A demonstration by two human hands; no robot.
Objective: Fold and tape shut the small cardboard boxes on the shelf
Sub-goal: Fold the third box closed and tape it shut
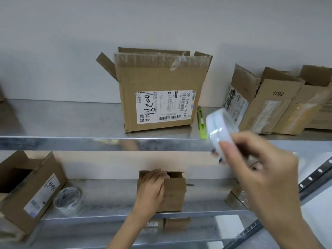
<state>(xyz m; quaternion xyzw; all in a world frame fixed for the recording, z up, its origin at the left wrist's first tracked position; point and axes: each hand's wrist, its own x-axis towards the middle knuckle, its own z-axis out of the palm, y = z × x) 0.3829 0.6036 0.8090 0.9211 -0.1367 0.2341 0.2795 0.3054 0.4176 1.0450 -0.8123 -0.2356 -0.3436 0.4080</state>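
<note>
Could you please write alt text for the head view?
A person's left hand grips a small cardboard box on the lower shelf while the right hand holds up a tape roll. A large open box stands on the upper shelf.

we seem to be in a parcel stockroom — bare metal shelving [100, 143] against a plain white wall [161, 20], opened brown cardboard boxes with shipping labels [158, 90].
</note>
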